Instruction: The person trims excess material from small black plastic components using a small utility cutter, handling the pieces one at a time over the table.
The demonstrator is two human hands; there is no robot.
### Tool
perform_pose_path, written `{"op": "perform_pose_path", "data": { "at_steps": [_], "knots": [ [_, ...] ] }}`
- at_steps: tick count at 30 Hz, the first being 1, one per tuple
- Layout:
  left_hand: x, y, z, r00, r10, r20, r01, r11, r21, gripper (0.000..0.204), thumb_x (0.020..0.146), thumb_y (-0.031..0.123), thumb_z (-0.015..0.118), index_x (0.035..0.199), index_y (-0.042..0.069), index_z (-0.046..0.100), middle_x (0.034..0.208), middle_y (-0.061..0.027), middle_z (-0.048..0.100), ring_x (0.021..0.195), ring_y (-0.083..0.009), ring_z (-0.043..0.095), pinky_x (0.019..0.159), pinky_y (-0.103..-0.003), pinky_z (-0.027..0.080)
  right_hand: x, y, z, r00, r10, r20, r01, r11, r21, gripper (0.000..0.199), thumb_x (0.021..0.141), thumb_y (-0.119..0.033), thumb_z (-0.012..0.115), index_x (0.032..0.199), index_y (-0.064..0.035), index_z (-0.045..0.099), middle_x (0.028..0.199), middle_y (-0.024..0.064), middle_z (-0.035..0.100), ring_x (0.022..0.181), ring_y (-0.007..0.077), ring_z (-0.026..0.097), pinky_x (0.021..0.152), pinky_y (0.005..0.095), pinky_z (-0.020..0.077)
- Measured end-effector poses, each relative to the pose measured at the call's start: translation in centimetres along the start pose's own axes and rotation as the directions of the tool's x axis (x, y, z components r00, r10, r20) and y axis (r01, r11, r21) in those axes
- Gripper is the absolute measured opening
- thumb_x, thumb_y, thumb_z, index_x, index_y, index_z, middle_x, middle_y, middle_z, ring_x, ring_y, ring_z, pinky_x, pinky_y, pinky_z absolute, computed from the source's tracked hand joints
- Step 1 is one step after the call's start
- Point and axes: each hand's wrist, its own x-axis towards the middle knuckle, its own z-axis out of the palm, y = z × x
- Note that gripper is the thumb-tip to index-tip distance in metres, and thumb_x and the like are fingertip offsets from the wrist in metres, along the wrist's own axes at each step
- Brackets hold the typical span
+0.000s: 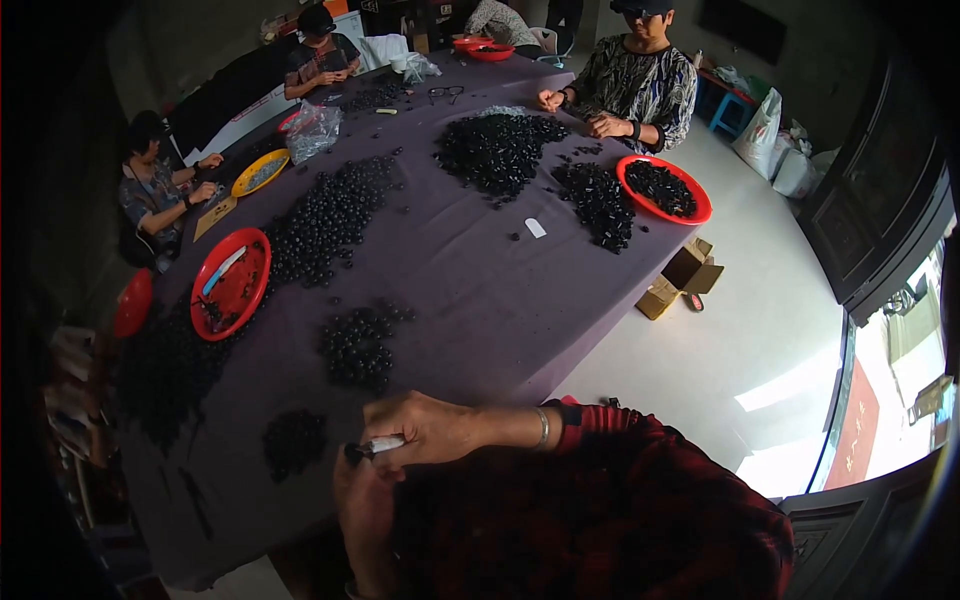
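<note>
My right hand (425,428) comes in from the right over the table's near edge, its fingers closed in a pinch. Something white (387,443), perhaps a wrap on a finger, shows at its fingertips. Just below, my left hand (366,500) is raised and closed, meeting the right one. Between the two hands sits a small black part (354,455); its exact kind is too small and dark to tell. Nearest the hands on the cloth are a small pile of black pieces (294,443) and a pile of round black caps or beads (362,345).
A purple-grey cloth covers the table (450,300). Large piles of black round pieces (325,220) and black oblong pieces (495,150) lie farther off. Red trays (231,284) (700,205) and a yellow tray (260,173) stand around. Several people sit at the far sides. An open cardboard box (680,280) is on the floor.
</note>
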Motion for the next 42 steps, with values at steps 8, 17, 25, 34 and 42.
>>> {"op": "perform_pose_path", "data": {
  "at_steps": [8, 17, 25, 34, 42],
  "knots": [
    [0.1, -0.7, -0.3, 0.993, -0.118, -0.006, 0.117, 0.991, -0.064, 0.024, 0.087, 0.010, 0.059, 0.110, 0.004, 0.053, 0.099, -0.0085, 0.062, 0.083, -0.0143, 0.061, 0.073, -0.028, 0.049, -0.4, 0.8, -0.4, 0.997, -0.055, 0.046, 0.059, 0.992, -0.109, 0.015, 0.074, -0.003, 0.070, 0.088, -0.0008, 0.065, 0.079, 0.0051, 0.058, 0.072, 0.0186, 0.062, 0.060, 0.0327, 0.0504],
    [0.2, -1.0, -0.8, 0.996, -0.093, -0.004, 0.093, 0.995, -0.038, 0.024, 0.086, 0.008, 0.059, 0.109, 0.004, 0.052, 0.100, -0.0092, 0.061, 0.086, -0.0157, 0.062, 0.075, -0.029, 0.050, -0.5, 0.8, -0.2, 0.999, -0.041, 0.024, 0.045, 0.983, -0.180, 0.015, 0.072, -0.004, 0.072, 0.084, -0.0022, 0.063, 0.077, 0.0057, 0.059, 0.070, 0.0206, 0.062, 0.060, 0.0335, 0.0493],
    [0.2, -0.8, -0.5, 0.995, -0.095, 0.018, 0.096, 0.993, -0.065, 0.023, 0.086, 0.007, 0.059, 0.107, 0.004, 0.053, 0.100, -0.0088, 0.061, 0.087, -0.0173, 0.062, 0.076, -0.030, 0.051, -0.5, -0.2, -0.6, 0.999, -0.051, -0.001, 0.050, 0.991, -0.123, 0.015, 0.071, -0.005, 0.074, 0.079, -0.0018, 0.062, 0.076, 0.0039, 0.058, 0.069, 0.0163, 0.060, 0.058, 0.0309, 0.0477],
    [0.2, -1.8, -0.6, 1.000, -0.021, 0.016, 0.023, 0.990, -0.140, 0.030, 0.082, 0.004, 0.059, 0.111, 0.002, 0.053, 0.099, -0.0073, 0.060, 0.089, -0.0171, 0.062, 0.076, -0.031, 0.052, -0.4, -1.2, -0.3, 1.000, -0.015, -0.005, 0.015, 1.000, 0.013, 0.017, 0.073, -0.006, 0.074, 0.076, -0.0013, 0.059, 0.074, 0.0031, 0.056, 0.067, 0.0134, 0.059, 0.056, 0.0294, 0.0466],
    [-0.3, -1.4, -1.1, 0.996, -0.082, 0.040, 0.085, 0.994, -0.074, 0.038, 0.087, 0.006, 0.060, 0.123, 0.003, 0.052, 0.109, -0.0080, 0.060, 0.092, -0.0154, 0.063, 0.075, -0.027, 0.053, -0.6, -0.4, 0.2, 0.992, 0.130, 0.003, -0.126, 0.963, 0.240, 0.015, 0.079, -0.011, 0.073, 0.082, -0.0022, 0.062, 0.078, 0.0052, 0.060, 0.072, 0.0109, 0.059, 0.064, 0.0275, 0.0492]
  ]
}}
